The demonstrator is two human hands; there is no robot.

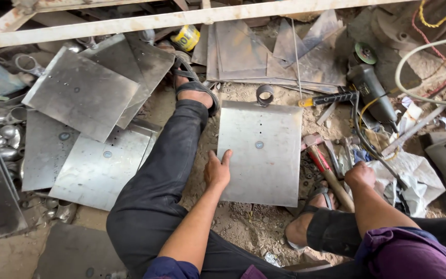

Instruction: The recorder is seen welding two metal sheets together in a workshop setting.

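A square steel sheet [260, 152] with small holes and a ring tab [265, 94] at its far edge lies flat on the dirt between my legs. My left hand [217, 169] rests on its left edge, thumb on top, holding it down. My right hand [359, 174] is closed low on the right, among the tools, next to a hammer [326, 173] with a red and wooden handle. Whether it grips anything is hidden.
Several more steel sheets [86, 93] are stacked on the left and others lean at the back [264, 51]. An angle grinder [372, 90] with its cable lies at the right, near white cloth [411, 173]. A rusty frame bar [156, 20] crosses the top. My sandalled feet flank the sheet.
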